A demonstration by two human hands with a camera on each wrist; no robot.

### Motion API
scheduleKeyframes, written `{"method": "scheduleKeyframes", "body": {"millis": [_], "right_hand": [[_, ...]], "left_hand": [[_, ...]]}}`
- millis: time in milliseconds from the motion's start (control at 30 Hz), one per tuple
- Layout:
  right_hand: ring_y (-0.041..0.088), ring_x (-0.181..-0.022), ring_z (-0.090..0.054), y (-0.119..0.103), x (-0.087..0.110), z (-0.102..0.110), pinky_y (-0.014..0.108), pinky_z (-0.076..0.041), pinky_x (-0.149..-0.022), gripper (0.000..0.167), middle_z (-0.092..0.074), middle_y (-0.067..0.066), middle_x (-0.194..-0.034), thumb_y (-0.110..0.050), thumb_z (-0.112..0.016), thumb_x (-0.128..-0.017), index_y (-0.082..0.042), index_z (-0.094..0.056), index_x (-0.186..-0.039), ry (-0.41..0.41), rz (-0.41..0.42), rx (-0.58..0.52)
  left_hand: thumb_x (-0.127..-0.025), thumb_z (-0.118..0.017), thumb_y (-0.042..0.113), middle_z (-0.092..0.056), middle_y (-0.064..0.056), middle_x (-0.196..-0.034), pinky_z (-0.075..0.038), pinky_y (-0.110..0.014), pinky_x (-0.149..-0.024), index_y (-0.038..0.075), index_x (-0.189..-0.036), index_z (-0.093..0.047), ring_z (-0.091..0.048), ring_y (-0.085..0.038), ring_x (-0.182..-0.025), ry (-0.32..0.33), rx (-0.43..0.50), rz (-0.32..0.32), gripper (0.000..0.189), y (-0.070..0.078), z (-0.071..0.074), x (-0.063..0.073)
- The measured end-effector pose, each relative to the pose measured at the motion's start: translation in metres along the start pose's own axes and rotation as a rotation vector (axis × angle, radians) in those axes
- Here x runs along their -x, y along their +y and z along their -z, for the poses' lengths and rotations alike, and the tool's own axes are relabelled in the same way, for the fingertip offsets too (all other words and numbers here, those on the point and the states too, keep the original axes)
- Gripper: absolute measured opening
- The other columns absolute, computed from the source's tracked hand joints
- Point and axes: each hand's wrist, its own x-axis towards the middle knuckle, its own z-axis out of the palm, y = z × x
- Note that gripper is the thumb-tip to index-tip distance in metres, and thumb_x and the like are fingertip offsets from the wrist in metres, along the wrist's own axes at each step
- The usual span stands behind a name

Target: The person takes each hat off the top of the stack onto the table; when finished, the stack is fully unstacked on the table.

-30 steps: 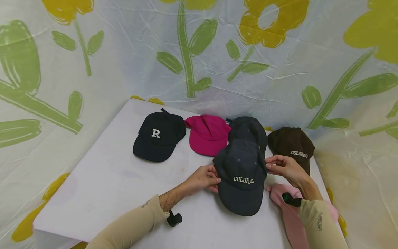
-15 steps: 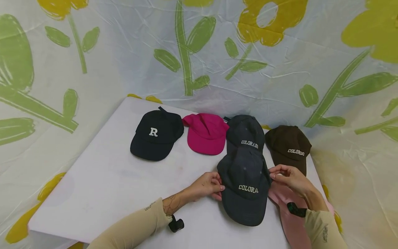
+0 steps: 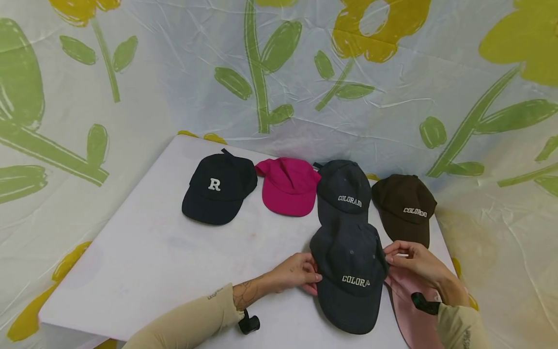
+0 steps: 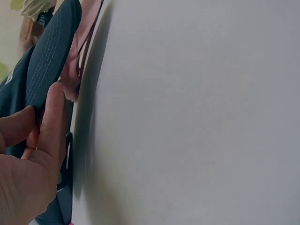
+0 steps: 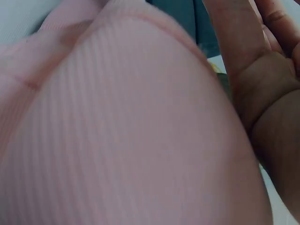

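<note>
Between both hands is a dark navy baseball cap (image 3: 350,261) with white COLORADO lettering, its brim toward the person. The left hand (image 3: 297,274) pinches its left side near the brim, thumb on top and fingers beneath, as the left wrist view shows on the cap's brim (image 4: 52,51). At the cap's right side the right hand (image 3: 420,266) pinches the edge between thumb and fingers. A second dark COLORADO cap (image 3: 344,186) lies just behind, its brim partly covered by the held one. Under the right wrist lies a pink ribbed piece (image 3: 411,305), which fills much of the right wrist view.
On the white table (image 3: 174,271), a black cap with a white R (image 3: 220,189) and a magenta cap (image 3: 289,186) lie toward the back left. A brown cap (image 3: 405,208) lies at the right edge. A flower-printed curtain (image 3: 174,72) hangs behind the table.
Both hands have drawn the navy cap toward the person and slightly right. More of the dark cap behind it now shows, including its lettering. The other caps stay in place.
</note>
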Motion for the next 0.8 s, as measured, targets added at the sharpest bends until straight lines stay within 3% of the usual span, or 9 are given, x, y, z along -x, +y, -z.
{"method": "scheduleKeyframes", "body": {"millis": [133,333,800], "right_hand": [[0.006,-0.088,-0.070,0.001,0.002,0.002,0.026,-0.060,-0.077,0.018,-0.074,-0.007,-0.099,0.000,-0.059,-0.099,0.003,-0.063,-0.116,-0.067,0.003,-0.034],[0.009,-0.085,-0.070,-0.003,0.001,0.000,0.027,-0.060,-0.075,0.019,-0.072,-0.003,-0.096,-0.001,-0.060,-0.099,0.010,-0.060,-0.115,-0.123,0.013,0.003],[0.016,-0.085,-0.068,-0.010,-0.011,-0.008,0.027,-0.058,-0.077,0.020,-0.071,0.011,-0.095,-0.010,-0.063,-0.100,0.006,-0.064,-0.111,-0.165,-0.064,0.124]], "left_hand": [[-0.093,-0.067,-0.004,-0.068,-0.015,-0.077,-0.062,-0.041,-0.068,0.000,-0.095,-0.053,-0.071,-0.024,-0.063,-0.033,-0.002,0.023,0.015,-0.005,-0.002,0.001],[-0.093,-0.067,-0.004,-0.069,-0.014,-0.077,-0.062,-0.038,-0.067,0.000,-0.096,-0.053,-0.072,-0.026,-0.065,-0.055,0.001,0.059,0.014,-0.010,-0.003,0.003],[-0.092,-0.067,-0.006,-0.067,-0.012,-0.071,-0.061,-0.032,-0.058,-0.001,-0.093,-0.055,-0.066,-0.017,-0.057,-0.004,-0.036,0.062,0.013,-0.014,0.001,0.007]]}}
